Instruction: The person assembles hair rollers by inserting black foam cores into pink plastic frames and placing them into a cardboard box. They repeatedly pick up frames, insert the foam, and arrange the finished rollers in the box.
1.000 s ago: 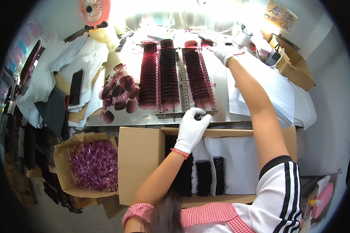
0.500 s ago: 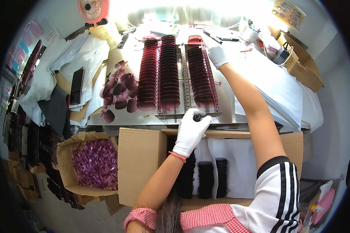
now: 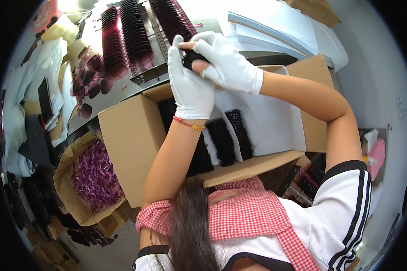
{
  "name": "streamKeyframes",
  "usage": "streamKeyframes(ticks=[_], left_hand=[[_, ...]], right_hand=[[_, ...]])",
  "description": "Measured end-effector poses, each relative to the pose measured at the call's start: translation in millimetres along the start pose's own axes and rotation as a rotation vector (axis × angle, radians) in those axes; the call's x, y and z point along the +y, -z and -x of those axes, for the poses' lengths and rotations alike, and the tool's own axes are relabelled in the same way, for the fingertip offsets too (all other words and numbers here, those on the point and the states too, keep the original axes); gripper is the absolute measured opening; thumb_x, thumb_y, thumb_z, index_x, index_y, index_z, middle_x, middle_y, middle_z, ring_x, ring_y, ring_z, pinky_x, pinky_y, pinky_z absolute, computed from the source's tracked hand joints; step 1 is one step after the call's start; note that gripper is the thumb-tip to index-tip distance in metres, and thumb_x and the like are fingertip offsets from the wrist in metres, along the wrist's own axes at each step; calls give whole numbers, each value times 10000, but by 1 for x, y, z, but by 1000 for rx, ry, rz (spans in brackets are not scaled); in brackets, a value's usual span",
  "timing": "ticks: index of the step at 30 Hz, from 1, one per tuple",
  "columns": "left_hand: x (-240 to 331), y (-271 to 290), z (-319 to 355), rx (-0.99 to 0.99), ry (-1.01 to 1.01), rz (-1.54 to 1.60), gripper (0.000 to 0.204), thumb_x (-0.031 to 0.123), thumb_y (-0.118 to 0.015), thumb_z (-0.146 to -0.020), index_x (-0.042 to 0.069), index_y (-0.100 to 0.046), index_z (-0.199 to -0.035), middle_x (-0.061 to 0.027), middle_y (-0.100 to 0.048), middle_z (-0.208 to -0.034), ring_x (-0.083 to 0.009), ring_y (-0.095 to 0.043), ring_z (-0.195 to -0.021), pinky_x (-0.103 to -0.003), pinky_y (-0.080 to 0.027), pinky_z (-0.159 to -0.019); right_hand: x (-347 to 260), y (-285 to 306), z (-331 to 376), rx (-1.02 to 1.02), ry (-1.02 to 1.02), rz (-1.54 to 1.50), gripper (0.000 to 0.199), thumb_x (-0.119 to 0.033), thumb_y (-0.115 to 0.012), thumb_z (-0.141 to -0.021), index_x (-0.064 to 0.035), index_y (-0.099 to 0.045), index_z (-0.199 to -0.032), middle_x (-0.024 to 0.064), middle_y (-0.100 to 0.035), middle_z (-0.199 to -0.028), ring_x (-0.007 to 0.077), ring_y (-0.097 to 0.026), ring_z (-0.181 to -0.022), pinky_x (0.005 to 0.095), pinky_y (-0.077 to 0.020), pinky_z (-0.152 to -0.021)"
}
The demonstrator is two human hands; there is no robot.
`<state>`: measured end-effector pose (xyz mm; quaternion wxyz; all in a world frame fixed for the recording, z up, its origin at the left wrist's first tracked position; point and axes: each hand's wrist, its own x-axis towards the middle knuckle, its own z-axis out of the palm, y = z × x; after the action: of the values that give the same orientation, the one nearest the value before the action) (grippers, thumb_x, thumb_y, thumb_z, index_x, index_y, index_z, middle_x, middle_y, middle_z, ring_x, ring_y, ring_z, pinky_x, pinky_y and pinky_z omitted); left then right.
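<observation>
In front of the rack, both my hands meet around a small dark stack [image 3: 193, 58], which looks like black lenses; the gloves cover much of it. My left hand [image 3: 190, 88], in a white glove, holds it against the palm with fingers upright. From the other side my right hand [image 3: 233, 65] grips it, its thumb and a fingertip bare of the glove. Below the hands stands an open cardboard box [image 3: 129, 144]. Inside it, rows of black stacked pieces [image 3: 220, 140] lie between white sheets [image 3: 269, 122].
A metal rack bears rows of dark purple lenses [image 3: 138, 38]. Loose tinted lenses [image 3: 94, 88] lie to its left. A smaller carton holds purple plastic bits [image 3: 97, 176]. White paper stacks [image 3: 276, 34] lie at the right, a phone [image 3: 45, 99] at the left.
My right hand has come back from the rack's far right side to join my left hand at the dark stack. The view has turned and dropped toward my body.
</observation>
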<state>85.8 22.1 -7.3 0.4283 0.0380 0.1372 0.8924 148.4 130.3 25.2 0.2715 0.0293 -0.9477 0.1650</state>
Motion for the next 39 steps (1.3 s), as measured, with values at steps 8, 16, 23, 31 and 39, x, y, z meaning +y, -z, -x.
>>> streamKeyframes(ticks=[8,16,23,31,39], left_hand=[[-29,35,51,155,381,-348,632,461,-444,-1024,20,-367,-1470,-141,-472,-1399,-263,-431,-1311,-422,-307,-1124],[26,55,52,236,-190,-906,351,170,-567,-967,36,-514,-1287,-65,-568,-1221,-179,-537,-1144,-353,-437,-1011],[85,82,25,603,-791,-1608,477,140,-649,-861,-81,-442,-1230,-246,-567,-1171,-381,-558,-1093,-454,-413,-995],[124,114,-15,642,-167,-1906,628,405,-636,-879,-21,-469,-1310,-223,-679,-1148,-395,-602,-1153,-468,-407,-1029],[128,130,-27,341,-304,-1651,422,236,-588,-968,-54,-602,-1275,-217,-681,-1192,-266,-647,-1116,-333,-453,-994]], right_hand=[[16,13,80,-637,-383,-38,449,-259,-706,-825,-27,-568,-1183,233,-691,-958,410,-674,-912,455,-537,-841],[38,-65,154,-708,-258,155,497,-110,-658,-805,-114,-590,-1296,148,-652,-1092,350,-644,-951,427,-525,-854],[17,-75,174,-719,-191,249,643,-377,-632,-872,-29,-482,-1391,187,-531,-1323,359,-497,-1254,486,-319,-1117],[3,-15,25,-465,-140,-32,290,-129,-596,-887,-52,-638,-1164,164,-668,-1046,333,-643,-1023,397,-515,-897],[-11,-102,-101,7,-715,-726,805,-128,-786,-740,51,-394,-1420,197,-477,-1401,261,-478,-1294,356,-404,-1083]])
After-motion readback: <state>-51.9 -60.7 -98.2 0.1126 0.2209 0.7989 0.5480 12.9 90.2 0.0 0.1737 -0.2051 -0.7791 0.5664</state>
